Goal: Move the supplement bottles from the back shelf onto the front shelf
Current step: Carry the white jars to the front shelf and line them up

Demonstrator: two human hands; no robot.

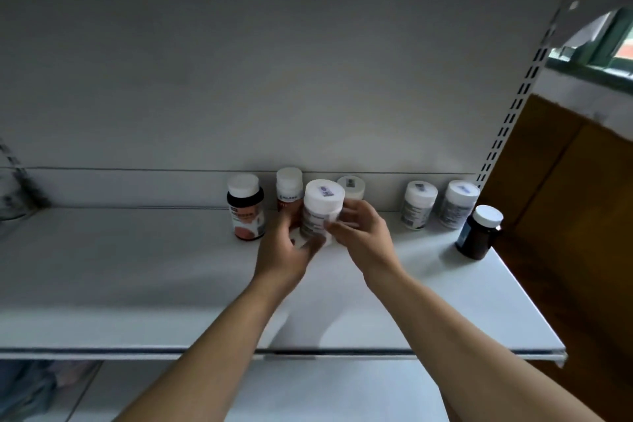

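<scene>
- Both hands met at the centre of the frame on one white bottle (322,212), sticker on its cap, leaning a touch to the left.
- Left hand (284,250) came at it from the lower left, fingers curled round the base. That spot was blurred, so whether the base sat on the shelf (137,284) I cannot tell.
- Right hand (363,233) had the bottle's right side, fingers wrapped behind it and the thumb pressed across the label.
- The held bottle was just in front of the row along the back wall (239,79).
- Left of it stood a dark bottle (246,211) with a white cap and an orange label.
- Right behind the left fingers was an orange bottle (288,192), partly hidden by the held one.
- Peeking over the right hand was a small white bottle (351,187), only its top showing.
- Further right, apart from the hands, a grey-label bottle (418,204) stood with an end bottle (459,204) just beside it, both upright.
- A brown bottle (479,233) stood alone near the shelf's right edge, lower in the frame than the row.
- A slotted upright (513,106) climbed to the upper right, with a window (609,44) past it and a brown panel (565,181) below.
</scene>
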